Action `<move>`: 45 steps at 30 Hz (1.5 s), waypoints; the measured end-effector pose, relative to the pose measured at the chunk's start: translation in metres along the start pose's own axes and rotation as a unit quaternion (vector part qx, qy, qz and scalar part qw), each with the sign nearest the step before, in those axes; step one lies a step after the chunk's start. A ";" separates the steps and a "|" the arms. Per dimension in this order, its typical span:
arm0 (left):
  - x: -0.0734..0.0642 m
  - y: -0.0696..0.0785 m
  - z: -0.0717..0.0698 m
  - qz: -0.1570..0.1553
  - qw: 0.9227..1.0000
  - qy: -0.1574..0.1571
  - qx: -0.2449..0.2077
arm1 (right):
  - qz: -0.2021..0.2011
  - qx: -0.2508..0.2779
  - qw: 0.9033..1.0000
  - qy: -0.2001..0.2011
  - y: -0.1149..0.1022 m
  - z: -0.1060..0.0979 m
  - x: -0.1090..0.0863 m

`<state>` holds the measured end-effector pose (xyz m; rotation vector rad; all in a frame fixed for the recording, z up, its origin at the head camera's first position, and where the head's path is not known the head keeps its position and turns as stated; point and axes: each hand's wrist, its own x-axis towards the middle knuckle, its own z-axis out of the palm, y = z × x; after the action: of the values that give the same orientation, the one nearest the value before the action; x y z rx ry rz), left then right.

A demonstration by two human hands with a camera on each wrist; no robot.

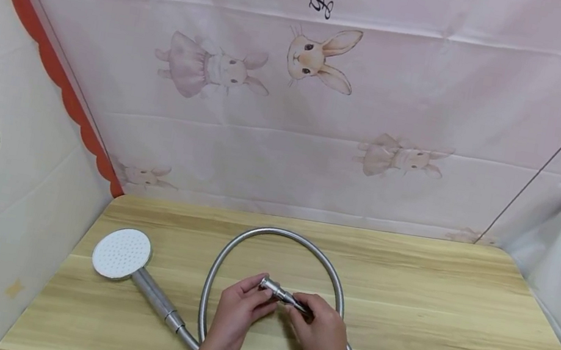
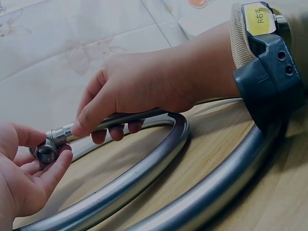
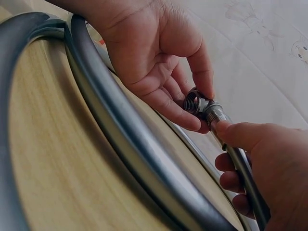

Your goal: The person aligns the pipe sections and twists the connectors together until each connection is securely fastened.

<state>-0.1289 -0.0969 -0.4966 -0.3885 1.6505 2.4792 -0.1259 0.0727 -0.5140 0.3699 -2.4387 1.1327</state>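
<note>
A small metal nut [image 3: 192, 102] with inner threads sits at the end of a shiny metal shower hose [image 1: 282, 232]. My left hand [image 1: 237, 311] pinches this nut between thumb and fingers. Its threaded opening faces sideways, at an angle to the hose. Just behind it, a ribbed metal collar [image 3: 215, 114] shows. My right hand [image 1: 320, 332] grips the hose end, thumb close to the collar in the right wrist view. A round shower head [image 1: 122, 254] with a white face lies at the left, joined by its grey handle [image 1: 157, 297] to the hose's other end.
The hose loops in coils on the wooden table [image 1: 455, 328], under and around both hands. Behind the table hangs a pink sheet [image 1: 281, 169] with printed rabbits. A strapped wrist device [image 2: 272, 74] sits on the right wrist.
</note>
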 end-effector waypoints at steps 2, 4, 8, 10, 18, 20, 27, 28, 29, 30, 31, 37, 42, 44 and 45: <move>0.000 0.000 0.000 0.001 1.000 -0.001 0.000 | 0.005 0.006 1.000 -0.001 0.000 0.000 0.000; 0.000 0.000 0.000 0.001 1.000 -0.001 -0.001 | 0.008 0.010 1.000 -0.002 0.000 0.000 -0.001; 0.001 0.000 0.001 -0.001 1.000 0.000 -0.003 | 0.013 0.012 1.000 -0.002 0.001 0.000 -0.002; 0.001 0.000 0.001 -0.002 1.000 0.001 -0.003 | 0.014 0.009 1.000 -0.003 0.000 0.000 -0.002; 0.000 0.002 0.001 -0.004 1.000 0.002 0.003 | 0.016 -0.009 1.000 -0.010 -0.002 -0.002 0.000; 0.000 0.003 0.001 -0.006 1.000 0.002 0.000 | 0.016 -0.005 1.000 -0.012 -0.002 -0.002 0.000; 0.000 0.003 0.001 -0.005 1.000 -0.004 -0.004 | 0.032 0.006 0.999 -0.014 -0.001 -0.001 0.000; 0.000 0.002 0.001 -0.005 1.000 -0.004 -0.004 | 0.035 0.004 0.999 -0.015 -0.001 -0.001 0.000; -0.001 0.002 0.001 -0.005 1.000 -0.004 -0.006 | 0.036 0.003 0.999 -0.014 -0.001 -0.001 0.000; -0.001 0.003 0.001 -0.006 1.000 -0.004 -0.007 | 0.038 0.001 0.999 -0.015 -0.001 -0.001 0.000; -0.001 0.003 0.001 -0.006 1.000 -0.005 -0.006 | 0.039 0.001 0.999 -0.016 -0.001 -0.001 0.000; -0.001 0.004 0.000 -0.011 1.000 -0.008 -0.006 | 0.042 0.002 0.999 -0.020 -0.002 -0.001 0.001; -0.002 0.005 -0.001 -0.014 1.000 -0.008 -0.008 | 0.041 -0.008 0.999 -0.026 -0.002 -0.001 0.000; -0.002 0.005 0.000 -0.015 1.000 -0.009 -0.008 | 0.041 -0.015 0.999 -0.028 -0.002 -0.001 0.000; -0.002 0.005 0.000 -0.017 1.000 -0.010 -0.007 | 0.041 -0.020 0.999 -0.029 -0.003 -0.002 0.000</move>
<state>-0.1285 -0.0988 -0.4920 -0.3892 1.6061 2.4650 -0.1247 0.0725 -0.5110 0.2985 -2.5436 1.1205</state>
